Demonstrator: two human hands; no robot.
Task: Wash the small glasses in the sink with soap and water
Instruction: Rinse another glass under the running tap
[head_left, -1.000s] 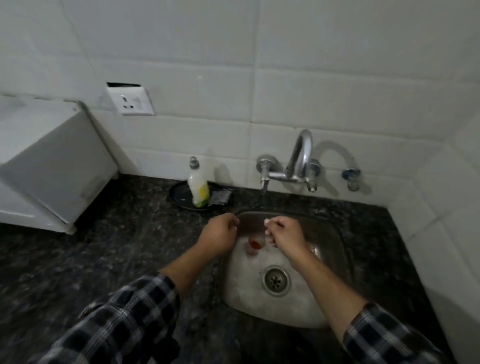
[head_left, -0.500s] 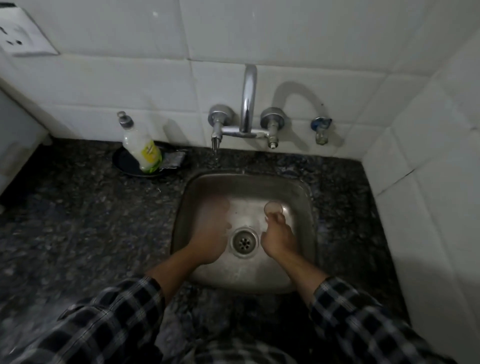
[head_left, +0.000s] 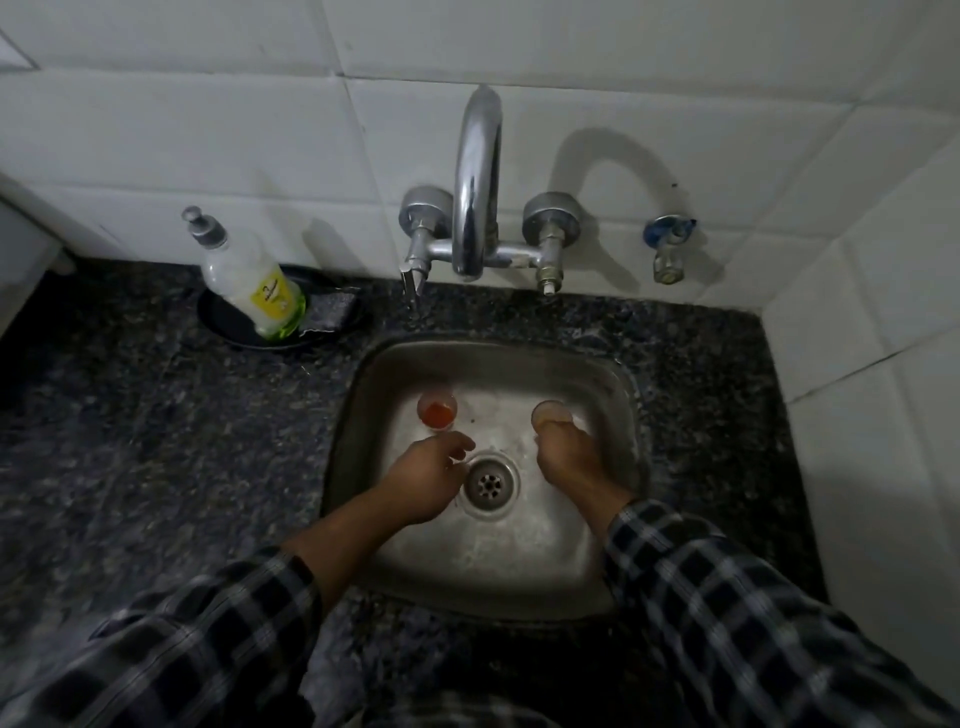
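Now red-stained glass (head_left: 437, 410) released, left hand (head_left: 426, 478) slack, empty, right hand (head_left: 571, 460) gripping clear glass (head_left: 551, 414).

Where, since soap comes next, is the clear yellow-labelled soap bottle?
Head view: the clear soap bottle stands on a black dish, left of the chrome tap.

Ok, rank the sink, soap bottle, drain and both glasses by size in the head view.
Sink
Soap bottle
Drain
Then the red-stained glass and the clear glass, which look alike, the clear one partly hidden by the right hand.
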